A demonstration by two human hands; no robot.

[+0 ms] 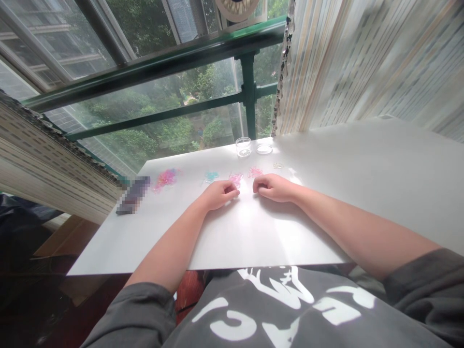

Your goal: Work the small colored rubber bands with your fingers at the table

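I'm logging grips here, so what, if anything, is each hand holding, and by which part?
Cannot be told: the left hand and right hand both have curled fingers, which could hide something small.

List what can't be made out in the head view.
Head view:
What, if anything, the left hand and right hand hold: hidden by their curl.
Dark object at left: pixelated.
Mixed-colour pile: pieces too small to count.
Round object: cut off by top edge.

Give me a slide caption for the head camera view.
Left hand and right hand above a white table, near small colourful piles, with a clear round container beyond.
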